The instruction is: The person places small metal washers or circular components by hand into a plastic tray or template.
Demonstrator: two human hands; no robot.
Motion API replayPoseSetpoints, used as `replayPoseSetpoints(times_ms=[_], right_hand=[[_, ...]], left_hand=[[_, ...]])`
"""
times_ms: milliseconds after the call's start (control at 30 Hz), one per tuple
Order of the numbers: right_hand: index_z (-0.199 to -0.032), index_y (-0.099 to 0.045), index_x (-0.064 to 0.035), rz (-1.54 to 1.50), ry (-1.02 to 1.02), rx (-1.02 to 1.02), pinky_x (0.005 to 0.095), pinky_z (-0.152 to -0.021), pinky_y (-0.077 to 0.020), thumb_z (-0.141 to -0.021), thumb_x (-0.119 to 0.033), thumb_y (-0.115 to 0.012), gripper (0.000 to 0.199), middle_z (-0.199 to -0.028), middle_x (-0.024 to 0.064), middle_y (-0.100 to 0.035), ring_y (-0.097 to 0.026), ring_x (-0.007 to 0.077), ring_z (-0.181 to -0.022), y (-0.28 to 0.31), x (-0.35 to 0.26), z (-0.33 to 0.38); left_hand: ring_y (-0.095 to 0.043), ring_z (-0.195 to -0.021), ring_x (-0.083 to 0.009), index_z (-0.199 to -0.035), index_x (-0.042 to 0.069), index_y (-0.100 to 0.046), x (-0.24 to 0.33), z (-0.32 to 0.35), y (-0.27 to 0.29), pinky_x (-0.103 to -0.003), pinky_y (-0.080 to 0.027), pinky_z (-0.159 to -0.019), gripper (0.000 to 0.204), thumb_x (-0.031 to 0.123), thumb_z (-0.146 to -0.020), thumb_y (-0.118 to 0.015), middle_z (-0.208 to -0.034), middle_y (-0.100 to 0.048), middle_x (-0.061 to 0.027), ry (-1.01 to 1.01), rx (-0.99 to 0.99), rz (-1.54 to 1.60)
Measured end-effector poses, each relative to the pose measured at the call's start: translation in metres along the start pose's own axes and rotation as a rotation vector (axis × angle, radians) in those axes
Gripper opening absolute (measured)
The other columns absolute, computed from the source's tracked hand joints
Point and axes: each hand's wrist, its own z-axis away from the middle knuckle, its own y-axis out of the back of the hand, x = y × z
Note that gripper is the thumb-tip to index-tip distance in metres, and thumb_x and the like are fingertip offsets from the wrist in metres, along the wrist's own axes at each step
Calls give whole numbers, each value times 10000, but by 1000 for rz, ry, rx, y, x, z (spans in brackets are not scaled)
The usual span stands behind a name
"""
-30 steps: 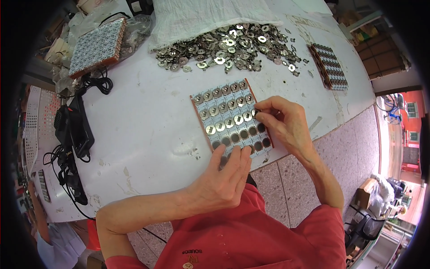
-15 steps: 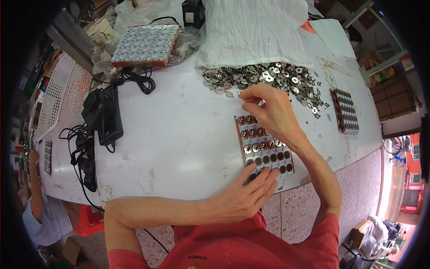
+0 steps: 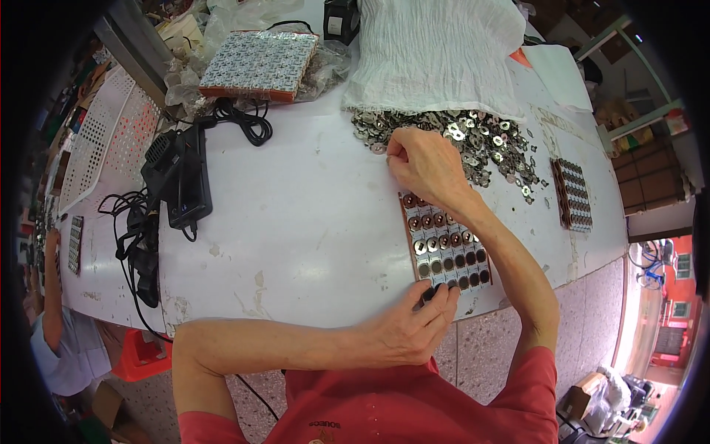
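A panel of small circuit boards [image 3: 446, 261] lies near the table's front edge. Several rows carry shiny metal pieces, while the nearer rows show dark round discs. My left hand [image 3: 410, 325] rests at its near end, fingertips apart on top of the panel. Over the panel's far end my right hand [image 3: 429, 166] is closed, fingers curled toward the thumb; whatever they hold is hidden. Just beyond that hand spreads a heap of small metal pieces [image 3: 481, 140], partly under a white cloth sack [image 3: 436, 59].
Another panel stack [image 3: 573, 194] stands at right. At back left lies a wrapped panel stack [image 3: 259, 63]. A black power adapter [image 3: 181, 177] with coiled cables and a white perforated basket [image 3: 103, 140] are farther left. A co-worker's arm [image 3: 53, 288] shows at the left edge.
My right hand has turned and its fingers have curled in more near the heap. My left hand stays at the panel's near end. The whole view has shifted slightly.
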Motion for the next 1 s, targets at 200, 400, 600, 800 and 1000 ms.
replayPoseSetpoints(times_ms=[200,400,600,800,1000], right_hand=[[-898,-675,17,-581,-136,-152,282,-636,-505,-845,-138,-669,164,-813,71,-706,-631,122,-697,24,10,6],[-1079,-652,6,-1477,-396,-363,201,-641,-540,-940,-96,-633,173,-934,131,-713,-627,80,-718,37,22,25],[-1266,-564,75,-1884,-435,-439,249,-759,-626,-964,-10,-548,314,-1113,241,-679,-714,216,-921,37,35,46],[-1190,-614,87,-1764,-432,-405,272,-830,-620,-939,-40,-609,281,-1104,233,-687,-714,220,-961,46,31,64],[-1174,-643,44,-1433,-477,-339,256,-810,-584,-912,-47,-648,277,-1036,169,-726,-707,168,-899,56,17,80]], left_hand=[[-602,-1077,-314,-1040,-87,-674,-1,-1,2,-443,-517,-882,326,146,-819,-618,-1178,-626,-263,-25,-20,-10],[-605,-1080,-313,-1042,-82,-673,-2,-3,3,-442,-516,-886,331,153,-817,-612,-1187,-626,-265,-46,-42,-20],[-610,-1080,-306,-1034,-75,-674,-2,-3,5,-443,-512,-891,331,161,-811,-609,-1185,-634,-258,-49,-50,-27],[-614,-1085,-307,-1027,-69,-676,-2,-5,5,-447,-508,-899,322,162,-814,-608,-1187,-638,-253,-46,-51,-12],[-606,-1096,-318,-1037,-77,-674,-3,-4,5,-450,-502,-911,349,169,-802,-596,-1199,-634,-260,-53,-71,-15]])
